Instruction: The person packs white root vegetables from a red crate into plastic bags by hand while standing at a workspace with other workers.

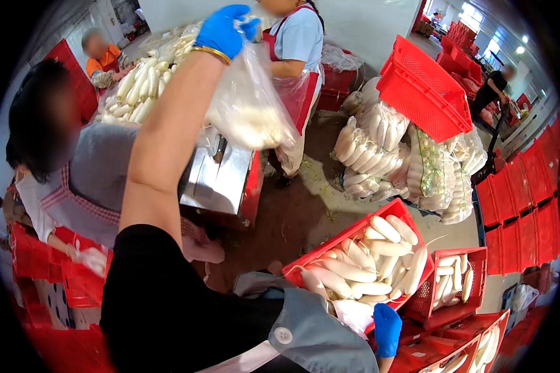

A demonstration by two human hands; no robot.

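Note:
High at the top centre, my left hand in a blue glove grips the gathered top of a clear plastic bag. The bag hangs from it, with blurred white radishes at its bottom. Below it is a shiny metal surface with a dark-handled tool lying on it. A large red crate full of white radishes stands before me. My right hand, also blue-gloved, is at the near edge of this crate, beside a crumpled white sheet. Its fingers are curled and mostly hidden, so a hold cannot be made out.
Co-workers stand at the left and behind the bag. Radishes are heaped at back left. Bagged radishes are piled at right under a tilted red crate. A smaller crate holds radishes; stacked crates line the right.

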